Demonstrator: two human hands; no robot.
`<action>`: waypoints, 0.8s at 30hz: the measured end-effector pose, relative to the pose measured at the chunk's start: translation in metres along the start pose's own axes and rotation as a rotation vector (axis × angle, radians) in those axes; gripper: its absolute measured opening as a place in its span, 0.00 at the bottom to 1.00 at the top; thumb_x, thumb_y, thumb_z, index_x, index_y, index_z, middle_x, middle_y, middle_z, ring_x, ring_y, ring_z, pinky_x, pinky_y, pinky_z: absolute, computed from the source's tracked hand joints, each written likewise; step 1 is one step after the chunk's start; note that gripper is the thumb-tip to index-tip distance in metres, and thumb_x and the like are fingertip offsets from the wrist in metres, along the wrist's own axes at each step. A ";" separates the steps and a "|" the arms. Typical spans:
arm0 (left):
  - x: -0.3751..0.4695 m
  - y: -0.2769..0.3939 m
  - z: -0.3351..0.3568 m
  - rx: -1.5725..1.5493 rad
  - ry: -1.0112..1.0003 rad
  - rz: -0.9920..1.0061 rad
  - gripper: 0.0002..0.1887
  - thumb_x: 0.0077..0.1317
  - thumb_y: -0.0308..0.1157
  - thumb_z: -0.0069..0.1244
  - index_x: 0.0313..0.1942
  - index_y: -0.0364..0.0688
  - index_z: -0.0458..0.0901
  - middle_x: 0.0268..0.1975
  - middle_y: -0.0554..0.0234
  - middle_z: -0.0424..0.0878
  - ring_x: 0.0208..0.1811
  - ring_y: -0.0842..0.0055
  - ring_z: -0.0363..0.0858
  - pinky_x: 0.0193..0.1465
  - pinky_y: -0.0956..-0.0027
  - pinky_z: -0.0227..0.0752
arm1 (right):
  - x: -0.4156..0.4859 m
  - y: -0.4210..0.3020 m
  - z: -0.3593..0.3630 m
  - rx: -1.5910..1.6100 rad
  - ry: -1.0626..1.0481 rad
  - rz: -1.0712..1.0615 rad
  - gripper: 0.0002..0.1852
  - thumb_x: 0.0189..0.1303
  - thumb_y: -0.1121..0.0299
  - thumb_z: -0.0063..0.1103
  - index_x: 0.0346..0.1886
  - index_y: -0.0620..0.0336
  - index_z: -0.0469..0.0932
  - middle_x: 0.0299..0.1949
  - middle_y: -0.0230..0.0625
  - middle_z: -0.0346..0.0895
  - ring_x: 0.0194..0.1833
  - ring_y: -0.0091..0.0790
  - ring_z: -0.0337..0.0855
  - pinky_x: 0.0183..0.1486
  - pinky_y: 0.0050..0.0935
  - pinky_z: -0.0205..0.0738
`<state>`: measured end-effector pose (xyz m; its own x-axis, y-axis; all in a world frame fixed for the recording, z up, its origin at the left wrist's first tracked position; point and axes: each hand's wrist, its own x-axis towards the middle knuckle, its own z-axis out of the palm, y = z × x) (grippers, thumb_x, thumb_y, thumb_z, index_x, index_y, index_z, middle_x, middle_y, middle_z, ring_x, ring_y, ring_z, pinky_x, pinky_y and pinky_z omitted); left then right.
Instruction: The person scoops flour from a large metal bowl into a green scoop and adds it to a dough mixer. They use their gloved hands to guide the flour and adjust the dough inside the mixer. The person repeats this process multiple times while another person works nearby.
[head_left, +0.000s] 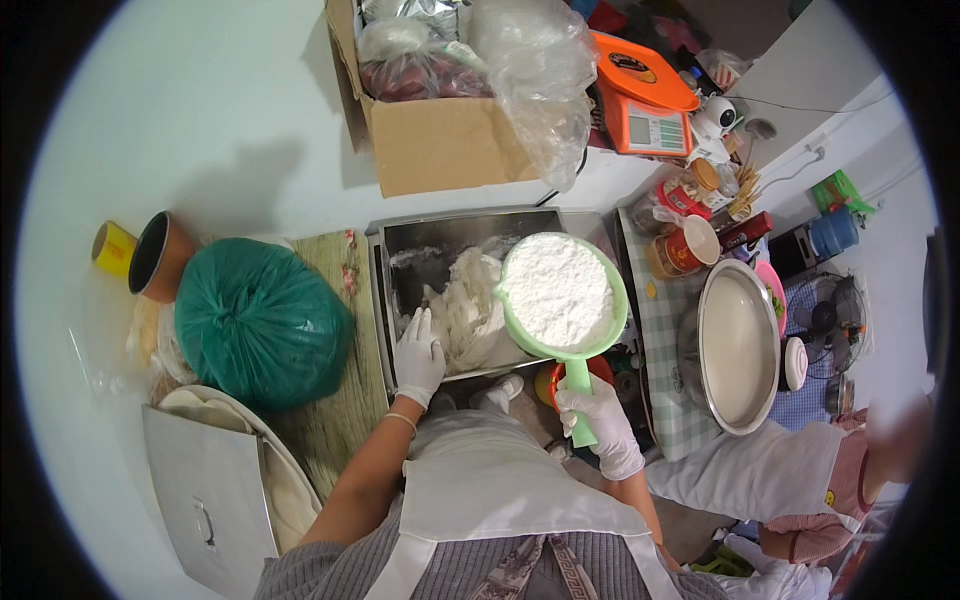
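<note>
My right hand (604, 427), in a white glove, grips the handle of a light green plastic scoop (577, 365). White flour-like powder (559, 292) heaps up in its bowl. The scoop is held over the right part of a rectangular stainless steel bin (469, 223). Inside the bin lies a crumpled off-white mass (471, 307); whether it is dough or a plastic liner I cannot tell. My left hand (420, 364), also gloved, reaches over the bin's near left corner with fingers extended and nothing held. Its fingertips are beside the off-white mass.
Left: a tied green plastic bag (262, 322) on a wooden-patterned table (352, 420), and a metal lid (214, 495). Right: a steel basin of pale liquid (739, 349) on a checked cloth (671, 416), with an aproned person (750, 469) nearby. Behind: a cardboard box (450, 142) and an orange scale (649, 120).
</note>
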<state>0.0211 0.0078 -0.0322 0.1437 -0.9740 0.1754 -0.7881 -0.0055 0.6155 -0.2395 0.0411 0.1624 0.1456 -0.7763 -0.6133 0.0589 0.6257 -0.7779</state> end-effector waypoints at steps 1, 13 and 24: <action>0.000 0.000 0.000 -0.010 0.002 0.004 0.30 0.61 0.28 0.43 0.65 0.31 0.65 0.65 0.40 0.68 0.64 0.54 0.69 0.67 0.59 0.63 | 0.000 0.000 0.000 0.005 -0.006 -0.003 0.08 0.57 0.75 0.62 0.38 0.64 0.74 0.25 0.32 0.73 0.22 0.24 0.73 0.23 0.24 0.71; -0.001 -0.006 0.006 0.003 0.012 0.006 0.30 0.60 0.27 0.47 0.65 0.32 0.65 0.65 0.41 0.68 0.66 0.54 0.68 0.69 0.59 0.62 | 0.001 0.002 -0.001 0.020 0.024 0.026 0.10 0.57 0.76 0.63 0.41 0.65 0.73 0.26 0.33 0.73 0.22 0.23 0.73 0.21 0.25 0.72; -0.002 -0.006 0.007 0.008 0.000 -0.009 0.31 0.60 0.28 0.46 0.66 0.34 0.64 0.66 0.43 0.68 0.65 0.55 0.68 0.68 0.59 0.62 | 0.000 0.000 0.000 0.020 0.020 0.003 0.10 0.57 0.75 0.63 0.41 0.65 0.73 0.26 0.32 0.73 0.22 0.23 0.73 0.22 0.24 0.72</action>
<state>0.0214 0.0086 -0.0416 0.1514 -0.9738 0.1698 -0.7912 -0.0164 0.6113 -0.2400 0.0411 0.1628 0.1263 -0.7758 -0.6182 0.0779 0.6290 -0.7735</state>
